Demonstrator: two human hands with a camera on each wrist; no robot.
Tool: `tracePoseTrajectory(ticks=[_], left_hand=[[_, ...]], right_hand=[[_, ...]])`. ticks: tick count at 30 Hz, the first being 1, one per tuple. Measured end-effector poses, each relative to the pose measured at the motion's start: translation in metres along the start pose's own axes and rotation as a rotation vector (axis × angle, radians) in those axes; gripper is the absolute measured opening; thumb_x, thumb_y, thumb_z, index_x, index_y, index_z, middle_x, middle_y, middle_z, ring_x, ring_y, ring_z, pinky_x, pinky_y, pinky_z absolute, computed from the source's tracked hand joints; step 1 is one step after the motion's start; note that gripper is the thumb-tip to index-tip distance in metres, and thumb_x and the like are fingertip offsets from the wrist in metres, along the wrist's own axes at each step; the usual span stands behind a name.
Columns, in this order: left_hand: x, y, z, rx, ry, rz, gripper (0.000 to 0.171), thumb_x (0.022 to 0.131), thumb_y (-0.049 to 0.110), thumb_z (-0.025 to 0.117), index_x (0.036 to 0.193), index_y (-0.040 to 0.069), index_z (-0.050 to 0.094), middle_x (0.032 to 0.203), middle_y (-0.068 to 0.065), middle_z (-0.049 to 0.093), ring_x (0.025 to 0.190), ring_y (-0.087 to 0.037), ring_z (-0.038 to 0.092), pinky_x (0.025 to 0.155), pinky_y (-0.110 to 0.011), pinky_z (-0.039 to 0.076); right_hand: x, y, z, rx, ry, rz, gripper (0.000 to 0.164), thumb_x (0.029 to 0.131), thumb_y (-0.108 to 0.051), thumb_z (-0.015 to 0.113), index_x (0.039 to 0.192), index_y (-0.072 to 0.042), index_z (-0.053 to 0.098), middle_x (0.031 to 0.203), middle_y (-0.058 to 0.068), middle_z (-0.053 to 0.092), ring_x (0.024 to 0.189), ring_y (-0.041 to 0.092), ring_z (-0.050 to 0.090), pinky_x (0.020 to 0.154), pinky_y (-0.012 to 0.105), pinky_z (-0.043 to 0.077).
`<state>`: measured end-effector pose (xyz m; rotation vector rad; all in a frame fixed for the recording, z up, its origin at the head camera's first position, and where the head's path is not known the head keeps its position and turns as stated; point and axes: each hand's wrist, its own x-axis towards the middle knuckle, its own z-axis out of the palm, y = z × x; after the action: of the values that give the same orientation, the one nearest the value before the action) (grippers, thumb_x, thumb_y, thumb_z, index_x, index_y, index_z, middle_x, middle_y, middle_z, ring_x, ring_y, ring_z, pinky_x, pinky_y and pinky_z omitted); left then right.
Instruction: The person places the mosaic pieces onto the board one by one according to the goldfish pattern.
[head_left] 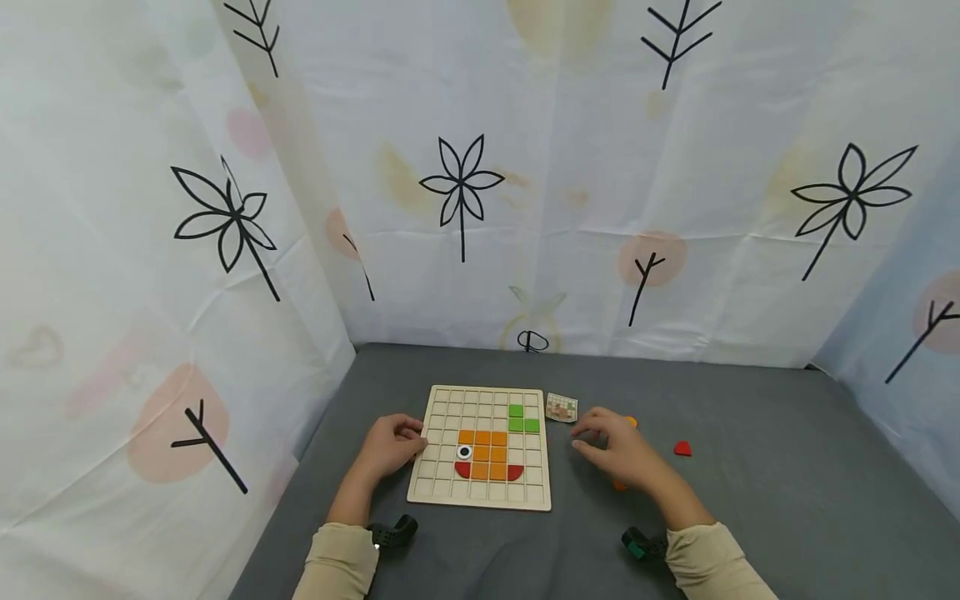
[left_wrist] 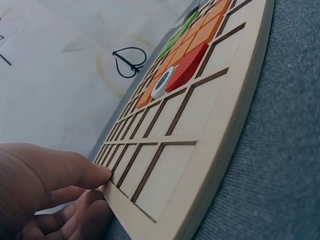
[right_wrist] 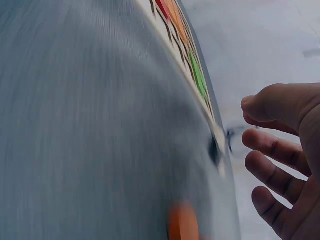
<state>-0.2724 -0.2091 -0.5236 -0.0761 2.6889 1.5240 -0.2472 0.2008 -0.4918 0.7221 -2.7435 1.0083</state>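
Note:
A square wooden grid board (head_left: 442,492) lies on the grey table with several coloured tiles set in its cells. Orange tiles (head_left: 491,455) form a block in the middle, with a round eye tile (head_left: 465,452) at its left and red rounded tiles (head_left: 514,472) at its lower corners. Green tiles (head_left: 516,417) sit at the upper right. My left hand (head_left: 395,444) pinches the board's left edge, thumb on top, other fingers curled at its side. To the right of the board, my right hand (head_left: 617,446) hovers with loosely bent fingers and nothing between them.
A small picture card (head_left: 562,407) lies beside the board's upper right corner. Orange pieces (head_left: 620,485) show partly behind the right hand, and a red piece (head_left: 682,448) lies farther right. A patterned white curtain (head_left: 555,167) hangs behind the table.

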Motion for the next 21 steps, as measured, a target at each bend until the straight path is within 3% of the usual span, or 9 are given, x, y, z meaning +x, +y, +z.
tracePoseTrajectory(ticks=[5, 12, 21], left_hand=[[-0.001, 0.001, 0.000, 0.010, 0.008, -0.004, 0.024, 0.091, 0.007, 0.079, 0.112, -0.001, 0.074, 0.090, -0.009, 0.072, 0.072, -0.015, 0.066, 0.065, -0.032, 0.058], [-0.001, 0.001, 0.000, 0.009, 0.005, -0.007, 0.023, 0.092, 0.007, 0.079, 0.113, -0.001, 0.074, 0.090, -0.009, 0.072, 0.071, -0.015, 0.067, 0.065, -0.032, 0.058], [-0.001, 0.000, 0.001, -0.003, 0.007, 0.003, 0.024, 0.091, 0.006, 0.079, 0.113, -0.002, 0.074, 0.089, -0.010, 0.072, 0.070, -0.015, 0.066, 0.064, -0.032, 0.059]], right_hand=[[-0.028, 0.026, -0.031, -0.059, 0.069, 0.057, 0.013, 0.094, -0.009, 0.080, 0.107, -0.011, 0.080, 0.110, 0.000, 0.069, 0.087, 0.013, 0.056, 0.066, 0.026, 0.044], [-0.061, 0.063, -0.063, -0.119, 0.117, 0.167, 0.015, 0.093, -0.010, 0.081, 0.108, -0.011, 0.080, 0.106, 0.004, 0.069, 0.082, 0.006, 0.053, 0.066, 0.028, 0.045], [-0.080, 0.089, -0.083, -0.189, 0.112, 0.276, 0.015, 0.090, -0.010, 0.082, 0.105, -0.011, 0.081, 0.110, 0.009, 0.072, 0.087, 0.014, 0.060, 0.073, 0.036, 0.051]])
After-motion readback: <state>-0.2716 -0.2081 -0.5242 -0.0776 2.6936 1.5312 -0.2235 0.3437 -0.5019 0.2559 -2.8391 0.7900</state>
